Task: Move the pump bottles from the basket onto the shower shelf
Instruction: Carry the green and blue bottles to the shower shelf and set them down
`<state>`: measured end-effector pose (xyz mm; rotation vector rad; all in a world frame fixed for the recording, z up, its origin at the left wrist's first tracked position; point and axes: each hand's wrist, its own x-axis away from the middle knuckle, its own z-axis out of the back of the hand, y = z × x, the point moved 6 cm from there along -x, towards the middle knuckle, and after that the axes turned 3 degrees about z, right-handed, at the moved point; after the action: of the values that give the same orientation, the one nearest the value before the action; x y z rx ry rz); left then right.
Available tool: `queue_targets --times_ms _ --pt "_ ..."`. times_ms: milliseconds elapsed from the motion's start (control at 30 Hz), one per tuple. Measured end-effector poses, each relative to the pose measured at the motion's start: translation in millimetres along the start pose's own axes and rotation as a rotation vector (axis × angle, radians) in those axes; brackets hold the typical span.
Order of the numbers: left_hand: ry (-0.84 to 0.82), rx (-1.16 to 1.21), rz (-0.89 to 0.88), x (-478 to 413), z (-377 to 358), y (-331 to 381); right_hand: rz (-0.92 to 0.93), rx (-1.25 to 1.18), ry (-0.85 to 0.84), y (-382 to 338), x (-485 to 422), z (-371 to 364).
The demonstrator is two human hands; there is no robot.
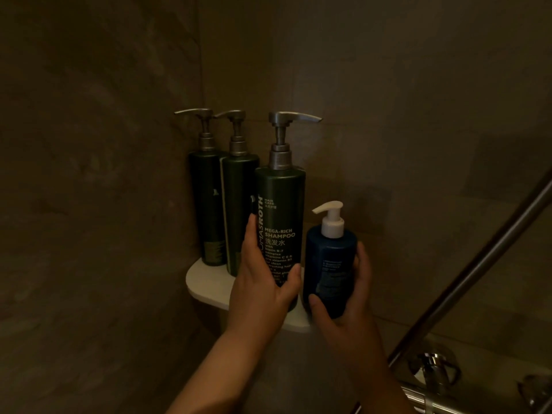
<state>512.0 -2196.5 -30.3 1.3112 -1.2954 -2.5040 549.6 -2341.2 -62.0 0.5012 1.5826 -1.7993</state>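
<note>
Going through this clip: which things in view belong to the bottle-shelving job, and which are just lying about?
Part of the job:
- shampoo bottle, held by the left hand
- blue pump bottle, held by the right hand
- far green bottle and middle green bottle, standing on the shelf
- corner shelf

Just there:
- metal rail
- tap fitting
- tiled wall

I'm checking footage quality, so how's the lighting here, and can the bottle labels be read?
Head view: dim brownish light throughout; on the shampoo bottle in the left hand the big lettering reads clearly; the blue bottle print in the right hand is too dark and small.
</note>
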Motion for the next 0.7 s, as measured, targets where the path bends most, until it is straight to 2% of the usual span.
queue_targets --times_ms 267,433,567,633,700 --pt "0.036 -0.028 -0.042 2 -3 2 -0.036 -0.011 -0.006 5 2 -1" --pt "0.013 -0.090 -0.026 6 -1 3 -0.041 0.087 0.110 6 8 5" --pt "0.017 -0.218 -0.118 26 -1 4 0.106 0.260 0.231 -3 17 16" --pt "0.063 -0.247 -0.145 37 1 1 0.205 0.336 0.251 -9 21 17" --pt "0.077 -0.265 -0.138 43 1 -2 0.223 0.360 0.252 -9 21 17"
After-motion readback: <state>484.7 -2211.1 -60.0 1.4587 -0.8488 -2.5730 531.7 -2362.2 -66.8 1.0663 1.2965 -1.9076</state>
